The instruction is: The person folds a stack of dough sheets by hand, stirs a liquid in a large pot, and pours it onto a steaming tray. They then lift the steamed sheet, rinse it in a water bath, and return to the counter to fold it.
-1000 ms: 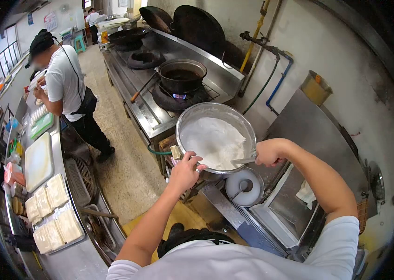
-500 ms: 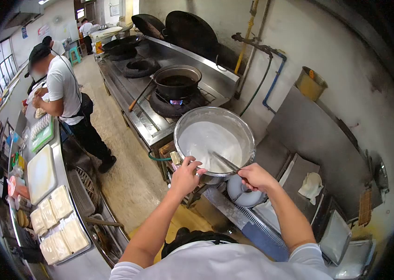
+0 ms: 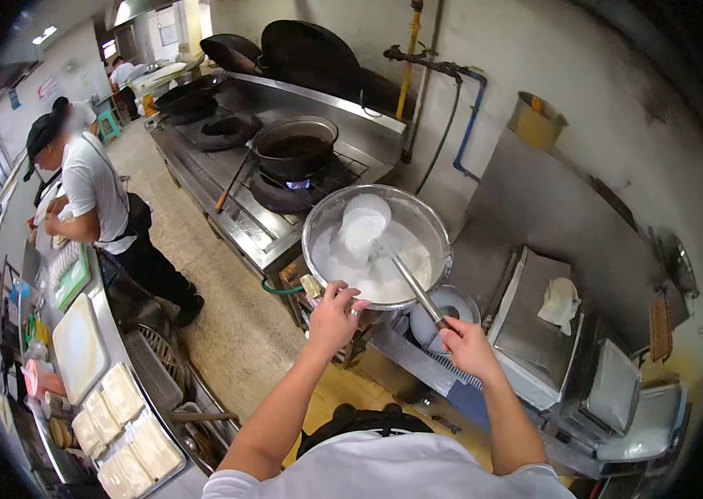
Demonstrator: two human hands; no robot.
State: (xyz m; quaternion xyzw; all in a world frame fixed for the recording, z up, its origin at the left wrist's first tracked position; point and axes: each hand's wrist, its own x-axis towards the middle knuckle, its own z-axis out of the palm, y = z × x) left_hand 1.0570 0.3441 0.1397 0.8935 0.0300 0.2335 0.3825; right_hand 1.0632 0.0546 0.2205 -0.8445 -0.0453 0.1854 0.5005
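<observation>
In front of me is a wide metal pot (image 3: 448,241) of white liquid. A large ladle (image 3: 405,274) is raised over it, its round bowl coated and filled with white. My right hand (image 3: 470,345) is closed around the end of the ladle's long handle. At the near left rim, my left hand (image 3: 335,320) grips the pot with bent fingers. A pale folded piece (image 3: 311,286) lies beside those fingers, at the pot's outer side.
Left of the pot runs a steel stove (image 3: 235,220), where a pan of dark liquid (image 3: 295,146) sits over a blue flame. A co-worker (image 3: 102,195) stands at the left counter. Trays of pale slabs (image 3: 131,432) lie nearby. A white cloth (image 3: 560,301) rests at right.
The ladle has come up out of the white liquid, its bowl now showing. My right hand has shifted down and right with the handle. My left hand stays at the rim.
</observation>
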